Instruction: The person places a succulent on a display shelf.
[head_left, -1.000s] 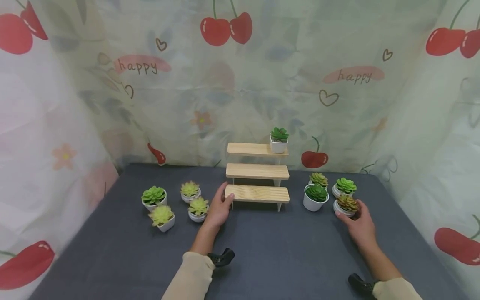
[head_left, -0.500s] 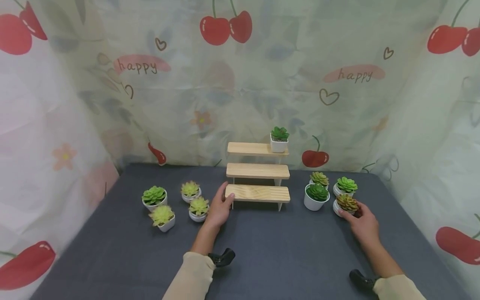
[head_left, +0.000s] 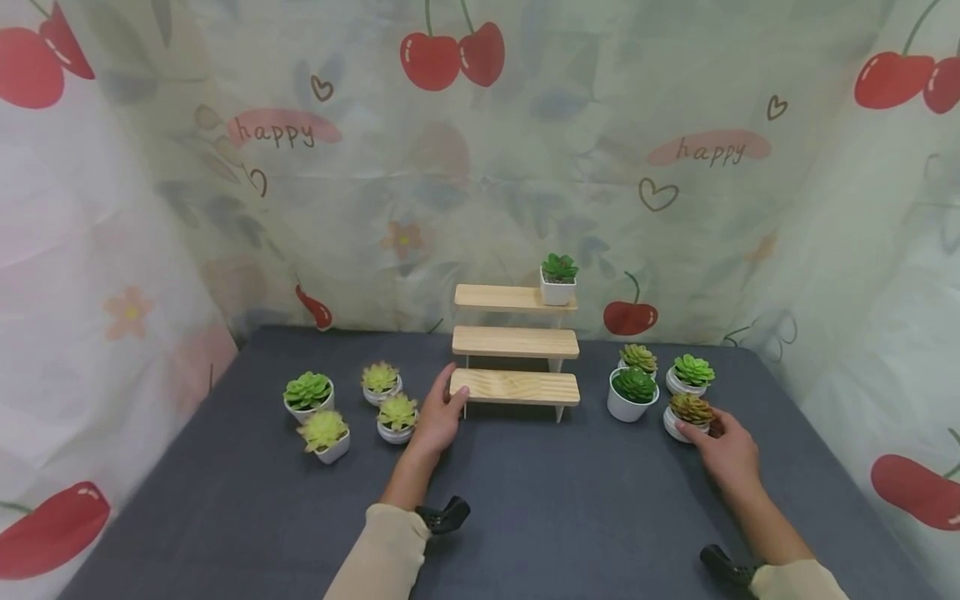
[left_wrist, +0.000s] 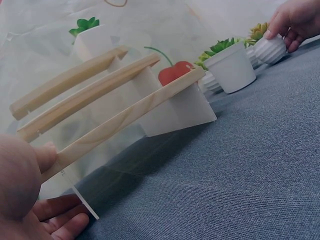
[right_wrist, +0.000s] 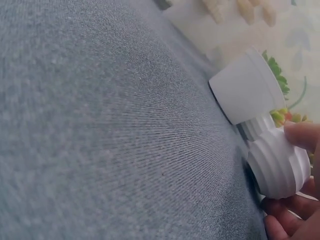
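Note:
My left hand (head_left: 437, 419) grips the left end of a three-tier wooden display stand (head_left: 514, 387), thumb on the lowest board and fingers by its clear leg, as the left wrist view shows. Over on the right, my right hand (head_left: 729, 454) pinches a potted succulent (head_left: 688, 415) with reddish-green leaves. Its ribbed white pot (right_wrist: 280, 162) lies between thumb and fingers in the right wrist view and looks tilted. Whether its base touches the table cannot be told. On the top board, at the right end, stands a green succulent in a square white pot (head_left: 557, 290).
Beside the held pot are a dark green succulent (head_left: 632, 395), a bright green one (head_left: 690, 374) and a partly hidden one (head_left: 638, 358). Several potted succulents, including a yellow-green one (head_left: 325, 437), stand left of the stand. A printed curtain (head_left: 510, 183) hangs behind the dark table (head_left: 570, 508).
The pot in my right hand has shifted slightly toward me and tipped a little, and the right thumb has moved onto its near side. The left hand and the stand keep their place.

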